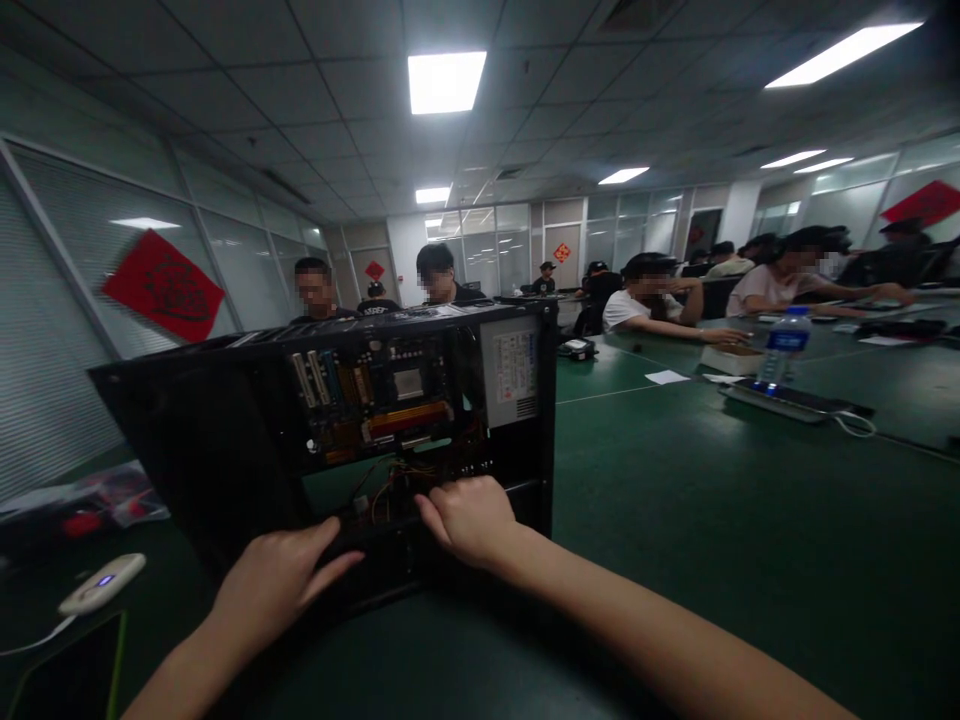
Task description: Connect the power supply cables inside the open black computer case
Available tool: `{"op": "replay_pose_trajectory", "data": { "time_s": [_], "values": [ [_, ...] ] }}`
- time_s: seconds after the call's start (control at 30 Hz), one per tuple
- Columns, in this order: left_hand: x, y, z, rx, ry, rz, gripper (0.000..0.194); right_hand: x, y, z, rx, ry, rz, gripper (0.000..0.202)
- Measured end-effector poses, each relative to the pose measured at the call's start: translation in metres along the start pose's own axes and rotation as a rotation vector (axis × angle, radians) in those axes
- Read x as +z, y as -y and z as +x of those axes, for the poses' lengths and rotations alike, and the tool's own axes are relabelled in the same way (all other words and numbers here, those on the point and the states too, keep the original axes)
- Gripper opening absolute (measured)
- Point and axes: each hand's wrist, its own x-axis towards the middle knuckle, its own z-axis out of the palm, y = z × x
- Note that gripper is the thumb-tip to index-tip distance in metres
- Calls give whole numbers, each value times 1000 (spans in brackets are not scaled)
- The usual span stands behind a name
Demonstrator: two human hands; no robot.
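Note:
An opened black computer case stands on the green table in front of me, slightly tilted in view. Through its open side show the motherboard, the labelled power supply and some loose wires. My left hand grips the near lower frame edge, its thumb on my side and its fingertips hidden behind the edge. Further right on the same frame, my right hand is closed round the bar, just below the wires. Both hands are touching the case.
At left lie a white device with a lit display, a green-edged dark tablet and a plastic bag. A water bottle, a small box and paper are at right. Several people sit around the tables.

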Motion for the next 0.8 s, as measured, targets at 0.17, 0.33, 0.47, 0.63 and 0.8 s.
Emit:
{"op": "replay_pose_trajectory", "data": {
  "time_s": [0.17,0.33,0.47,0.63,0.8],
  "values": [
    [-39,-12,27,-54,143,-161,49,-26,-14,18,-54,265,159,59],
    [-76,-18,72,10,223,-301,44,-38,-34,54,-129,495,251,47],
    [-91,-13,99,-141,146,-255,49,-34,-35,65,-14,690,96,47],
    [-77,-2,106,-152,184,-281,49,-27,-37,63,-10,803,98,46],
    [-67,-9,99,-67,381,-375,50,-17,-49,65,-81,719,235,45]
  ]
}}
